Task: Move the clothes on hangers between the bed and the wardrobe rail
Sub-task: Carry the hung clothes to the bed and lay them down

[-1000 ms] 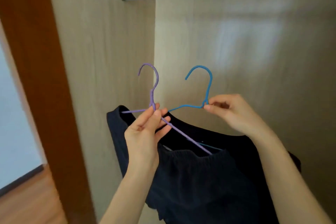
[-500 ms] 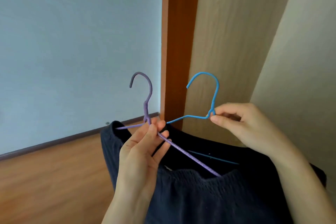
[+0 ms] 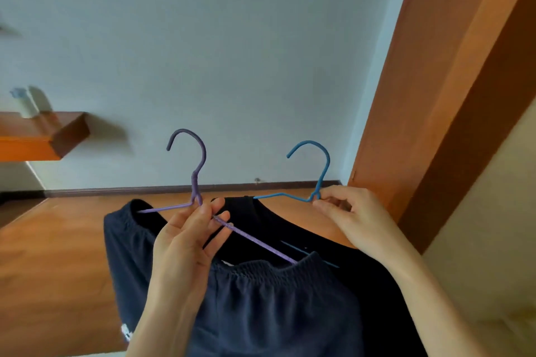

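Note:
My left hand [image 3: 188,238] pinches the neck of a purple hanger [image 3: 197,171] that carries dark navy shorts [image 3: 261,304] with an elastic waistband. My right hand [image 3: 356,214] pinches the neck of a blue hanger [image 3: 322,171] that carries a black garment [image 3: 377,284] hanging behind the shorts. Both hooks point up and to the left, held side by side at chest height. The wardrobe rail and the bed are out of view.
The orange-brown wardrobe frame [image 3: 429,95] rises at the right, with its pale inner panel [image 3: 493,240] beyond. A pale blue wall [image 3: 232,52] faces me above a wooden floor [image 3: 58,255]. A wooden shelf [image 3: 43,136] juts out at the left.
My view has swung left, away from the wardrobe interior and its rail toward the room wall and floor. Both hands keep the same grip on the two hangers.

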